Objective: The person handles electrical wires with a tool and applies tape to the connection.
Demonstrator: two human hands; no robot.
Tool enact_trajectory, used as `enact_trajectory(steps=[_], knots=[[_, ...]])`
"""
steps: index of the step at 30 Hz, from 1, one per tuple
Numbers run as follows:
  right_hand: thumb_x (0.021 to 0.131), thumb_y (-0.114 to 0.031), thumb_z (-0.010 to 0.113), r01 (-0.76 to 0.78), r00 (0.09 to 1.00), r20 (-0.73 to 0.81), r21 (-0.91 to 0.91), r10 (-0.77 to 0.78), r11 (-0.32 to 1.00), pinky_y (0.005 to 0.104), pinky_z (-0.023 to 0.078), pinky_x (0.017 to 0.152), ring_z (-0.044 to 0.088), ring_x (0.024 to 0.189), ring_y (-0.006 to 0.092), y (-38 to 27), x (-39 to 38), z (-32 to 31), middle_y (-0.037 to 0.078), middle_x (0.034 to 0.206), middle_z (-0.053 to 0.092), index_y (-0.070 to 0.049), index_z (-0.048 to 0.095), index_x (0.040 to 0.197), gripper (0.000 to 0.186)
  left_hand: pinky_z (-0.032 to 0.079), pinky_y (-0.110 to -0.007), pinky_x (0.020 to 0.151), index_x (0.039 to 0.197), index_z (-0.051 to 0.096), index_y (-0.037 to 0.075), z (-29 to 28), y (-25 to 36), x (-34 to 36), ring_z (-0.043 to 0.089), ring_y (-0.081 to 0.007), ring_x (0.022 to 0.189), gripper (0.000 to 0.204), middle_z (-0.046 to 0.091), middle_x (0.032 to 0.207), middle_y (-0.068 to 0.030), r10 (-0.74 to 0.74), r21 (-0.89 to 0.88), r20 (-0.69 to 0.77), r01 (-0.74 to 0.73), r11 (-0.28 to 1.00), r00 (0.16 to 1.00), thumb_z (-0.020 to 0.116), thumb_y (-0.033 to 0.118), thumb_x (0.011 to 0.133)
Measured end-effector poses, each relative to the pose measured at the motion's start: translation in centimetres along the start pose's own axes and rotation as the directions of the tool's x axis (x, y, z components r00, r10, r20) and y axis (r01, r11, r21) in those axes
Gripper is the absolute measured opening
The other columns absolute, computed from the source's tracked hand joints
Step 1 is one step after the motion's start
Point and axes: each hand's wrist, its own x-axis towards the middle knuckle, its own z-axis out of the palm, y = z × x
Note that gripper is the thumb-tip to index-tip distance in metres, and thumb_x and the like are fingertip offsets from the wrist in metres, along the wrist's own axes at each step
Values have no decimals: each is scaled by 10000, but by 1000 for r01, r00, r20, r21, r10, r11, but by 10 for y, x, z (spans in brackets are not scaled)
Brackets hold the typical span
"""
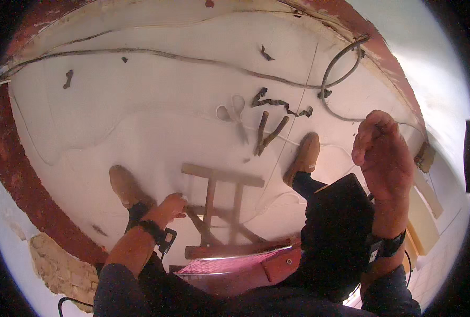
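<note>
On the far left, a small dark scrap point(67, 78) lies alone on the pale floor point(140, 121), well apart from everything else.

Next comes the person's left shoe point(125, 185), planted flat on the floor just beside the wooden frame point(221, 211). The left hand point(170, 207) reaches down to the frame's left end, its grip curled closed around one of the slats there; this looks like a steadying hold, with the foot close by for balance. A dark strap with a small device sits on that wrist.

The frame lies flat on the floor between the two feet, directly below the person. I count two long cross pieces, one far and one near, joined by two upright slats and what look like two slanting braces.

Beyond it lie two short sticks point(266, 132) side by side, one pale loop of cord point(234, 111), one dark ragged strip point(279, 103) and one more dark scrap point(266, 53) farther off. One long thin cable point(155, 53) runs across the floor, and one thicker grey hose point(340, 58) curls near the red skirting.

The right shoe point(304, 157) stands past the frame's far corner, the dark trouser knee raised beneath it. The right hand point(385, 153) is lifted clear, holding nothing, fingers loosely bent together; it touches nothing, probably kept up for balance.
</note>
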Motion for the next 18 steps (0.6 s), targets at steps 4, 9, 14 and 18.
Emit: enact_trajectory(steps=[4,9,14,18], knots=[[958,-397,500,-1,997,-74,-68,-4,998,270,438,548,583,654,188,-1,-6,-10,95,863,581,20,528,1173,469,545,-371,694,908,606,135,-62,44,-5,643,-255,882,167,604,931,-52,-220,-920,78,155,360,972,666,244,797],[934,-408,533,35,999,1,-6,-35,999,279,471,553,630,659,216,-5,-3,-13,128,883,609,38,524,1181,510,517,-336,592,861,604,141,-85,26,-10,639,-220,837,138,587,856,-42,255,218,-323,-191,957,911,662,244,789],[937,-409,533,60,998,10,-17,-60,998,263,495,575,649,683,210,-10,-9,-16,127,897,618,36,527,1181,508,486,-361,568,830,640,129,-109,26,-22,623,-188,774,25,620,872,-27,-113,-336,-438,-46,941,892,626,139,848],[936,-410,534,59,998,-34,-34,-60,998,267,494,575,648,684,200,-5,-9,-18,122,894,620,38,524,1187,513,412,-326,493,835,630,114,-181,59,-15,597,-145,685,43,623,839,-13,-684,-1000,8,21,10,730,634,150,858]])
